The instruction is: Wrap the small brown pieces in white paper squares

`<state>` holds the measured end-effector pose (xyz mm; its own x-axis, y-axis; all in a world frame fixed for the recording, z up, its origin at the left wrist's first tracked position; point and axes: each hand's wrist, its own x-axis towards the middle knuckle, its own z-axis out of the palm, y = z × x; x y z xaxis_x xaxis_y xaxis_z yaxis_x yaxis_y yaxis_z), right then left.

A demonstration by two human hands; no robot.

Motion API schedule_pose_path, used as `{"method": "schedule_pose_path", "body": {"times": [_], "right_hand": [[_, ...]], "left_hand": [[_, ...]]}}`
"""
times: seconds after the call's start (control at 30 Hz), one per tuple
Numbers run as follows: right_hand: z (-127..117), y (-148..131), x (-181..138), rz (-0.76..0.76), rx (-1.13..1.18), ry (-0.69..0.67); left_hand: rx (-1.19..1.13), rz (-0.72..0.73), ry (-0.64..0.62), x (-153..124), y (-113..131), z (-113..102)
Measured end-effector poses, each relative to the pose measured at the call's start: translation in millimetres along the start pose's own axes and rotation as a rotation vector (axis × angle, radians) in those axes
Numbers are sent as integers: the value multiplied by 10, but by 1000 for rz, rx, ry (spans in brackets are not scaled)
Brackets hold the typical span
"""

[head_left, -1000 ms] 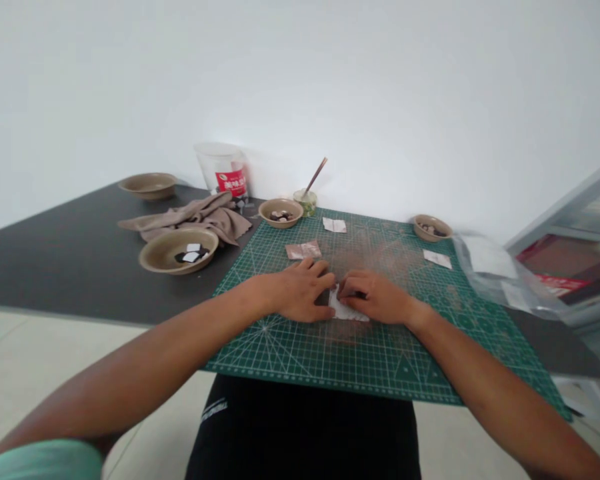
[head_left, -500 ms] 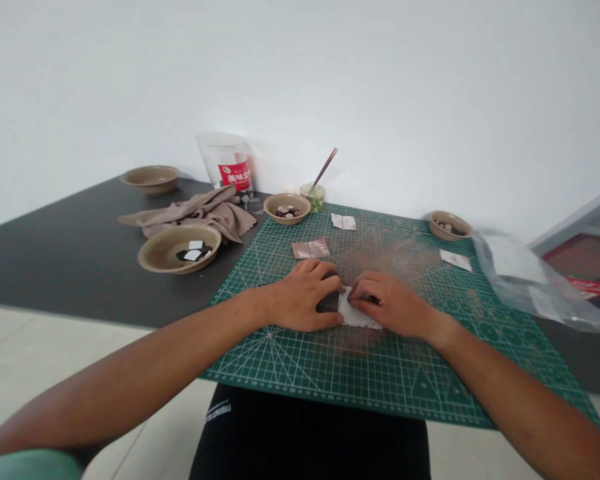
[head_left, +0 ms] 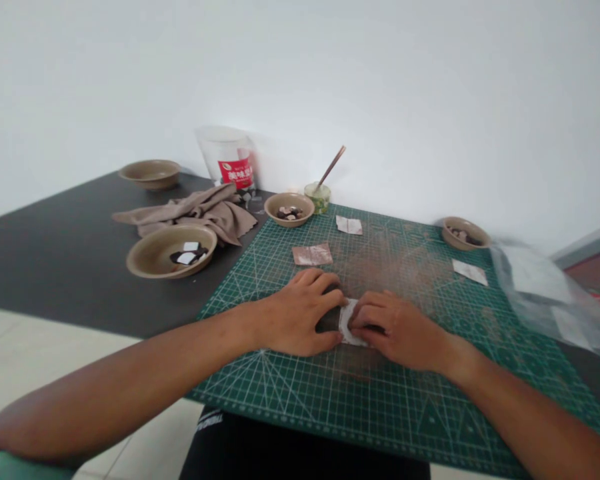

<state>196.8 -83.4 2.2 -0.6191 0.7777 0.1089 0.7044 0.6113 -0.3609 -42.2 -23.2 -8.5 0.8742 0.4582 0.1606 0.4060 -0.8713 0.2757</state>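
Observation:
A small whitish paper square lies flat on the green cutting mat in front of me. My left hand presses its left edge down with thumb and fingertips, the palm arched over the mat. On the right half of the square, my right hand rests with fingers pinched together. Whatever is between those fingertips is hidden. Just beyond my left hand sits a brown-stained paper square. Brownish dust smears the mat around and beyond my hands.
More whitish squares lie farther back and right. Bowls of small pieces, an empty-looking bowl, a cloth, a clear tub, a green cup with a stick, and a plastic bag stand around.
My right hand has slid slightly toward me over the paper square. My left hand keeps its place on the edge. The whole view has shifted a little.

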Motion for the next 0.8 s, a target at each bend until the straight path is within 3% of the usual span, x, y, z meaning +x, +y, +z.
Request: {"method": "schedule_pose_path", "body": {"times": [0.1,0.23,0.43,0.57,0.67,0.8], "right_hand": [[-22,22,-12,78,-57,19],[-24,-10,-4,-21,38,-78],[-50,29,62,79,-67,-4],[-86,26,6,-34,37,-107],[-23,-22,18,-62,45,-58],[-5,0,30,29,-61,-11]], "left_hand": [[-4,-14,0,0,10,10],[-14,-26,-12,7,17,1],[-17,-39,-44,16,15,-11],[-29,-34,-36,19,8,-4],[-30,-22,-41,25,6,-1],[-31,-31,-40,27,5,2]]}}
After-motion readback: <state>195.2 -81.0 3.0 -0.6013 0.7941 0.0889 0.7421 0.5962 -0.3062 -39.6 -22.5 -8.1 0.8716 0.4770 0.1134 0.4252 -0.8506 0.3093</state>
